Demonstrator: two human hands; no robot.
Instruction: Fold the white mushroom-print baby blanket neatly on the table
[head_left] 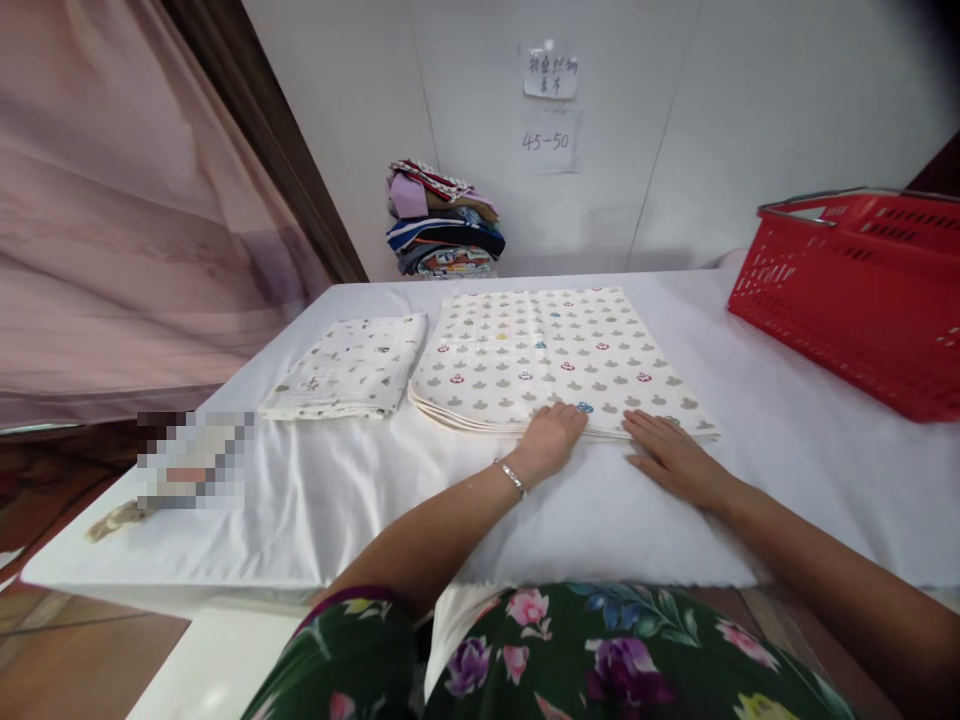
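A white cloth printed with small grey ducks and a few coloured ones (540, 350) lies folded in layers on the white-covered table (360, 510). At its near edge, my left hand (555, 437) is closed, fingers curled on the border; the thumb is mostly hidden. My right hand (675, 455) rests a little farther right on the same edge, fingers stretched out and lying flat. To the left, a smaller folded white cloth with a scattered print (349, 365) lies beside the duck-print one.
A red plastic basket (862, 300) stands at the right. Against the wall at the back is a stack of folded fabrics (446, 220). A blurred-out object with a cord (195, 460) lies near the left edge. Pink curtains (135, 200) hang on the left, and paper notes (551, 140) are on the wall.
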